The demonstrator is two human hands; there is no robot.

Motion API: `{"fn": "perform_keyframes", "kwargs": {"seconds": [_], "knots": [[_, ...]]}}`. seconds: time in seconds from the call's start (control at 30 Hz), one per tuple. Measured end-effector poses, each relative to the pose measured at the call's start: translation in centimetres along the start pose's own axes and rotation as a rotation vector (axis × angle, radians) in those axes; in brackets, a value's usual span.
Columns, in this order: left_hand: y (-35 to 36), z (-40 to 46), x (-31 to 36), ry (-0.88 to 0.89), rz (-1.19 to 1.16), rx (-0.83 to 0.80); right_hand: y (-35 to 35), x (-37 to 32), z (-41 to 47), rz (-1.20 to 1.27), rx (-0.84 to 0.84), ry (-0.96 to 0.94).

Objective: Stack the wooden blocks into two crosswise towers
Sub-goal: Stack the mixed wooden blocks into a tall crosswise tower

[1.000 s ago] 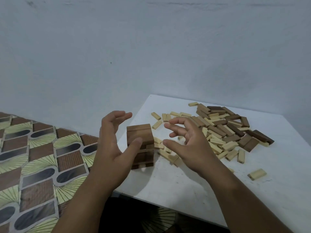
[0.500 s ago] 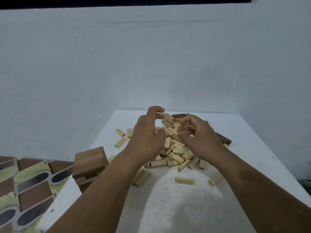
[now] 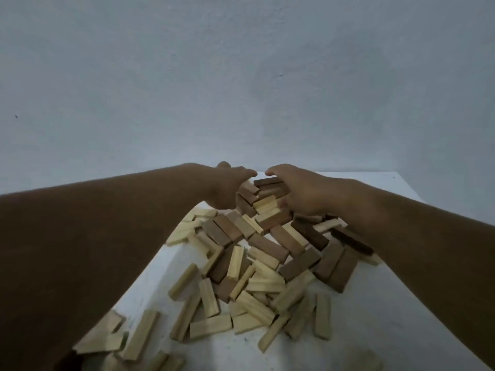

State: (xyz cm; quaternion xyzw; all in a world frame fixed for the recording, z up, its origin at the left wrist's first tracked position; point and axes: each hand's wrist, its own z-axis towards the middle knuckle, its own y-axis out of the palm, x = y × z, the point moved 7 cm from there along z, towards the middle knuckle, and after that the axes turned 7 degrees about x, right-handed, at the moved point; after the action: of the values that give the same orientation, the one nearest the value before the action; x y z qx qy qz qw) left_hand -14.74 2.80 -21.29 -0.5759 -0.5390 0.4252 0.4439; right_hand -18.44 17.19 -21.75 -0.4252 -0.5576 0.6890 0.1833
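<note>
White table (image 3: 375,330) under pale wall | my left hand (image 3: 225,188) and right hand (image 3: 302,191) cup dark blocks (image 3: 270,187) between them | loose pile (image 3: 257,269) nearer me | light, stiff, smooth; I judge holding long sides best

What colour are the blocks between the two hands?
Mostly dark brown blocks, a few pale; head view.

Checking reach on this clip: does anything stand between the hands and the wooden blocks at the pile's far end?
Nothing visible does. The left hand and right hand already flank the dark brown and pale wooden blocks there.
</note>
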Motion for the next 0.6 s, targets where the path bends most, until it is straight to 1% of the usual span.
{"fn": "perform_keyframes", "kwargs": {"seconds": [0.07, 0.2, 0.3, 0.5, 0.6], "knots": [[0.7, 1.3, -0.3, 0.005, 0.024, -0.055, 0.5, 0.4, 1.7, -0.049, -0.07, -0.011], [1.3, 3.2, -0.9, 0.079, 0.043, -0.02, 1.2, 0.7, 3.6, -0.14, -0.175, -0.045], [0.9, 4.0, -1.3, 0.115, 0.061, 0.037, 1.3, 1.1, 4.4, -0.185, -0.153, -0.082], [-0.2, 3.5, 0.6, 0.305, 0.155, 0.082, 0.9, 1.1, 5.0, -0.258, -0.19, -0.106], [-0.7, 2.9, 1.8, 0.401, 0.226, 0.12, 0.9, 0.9, 5.2, -0.328, -0.158, -0.114]]}}
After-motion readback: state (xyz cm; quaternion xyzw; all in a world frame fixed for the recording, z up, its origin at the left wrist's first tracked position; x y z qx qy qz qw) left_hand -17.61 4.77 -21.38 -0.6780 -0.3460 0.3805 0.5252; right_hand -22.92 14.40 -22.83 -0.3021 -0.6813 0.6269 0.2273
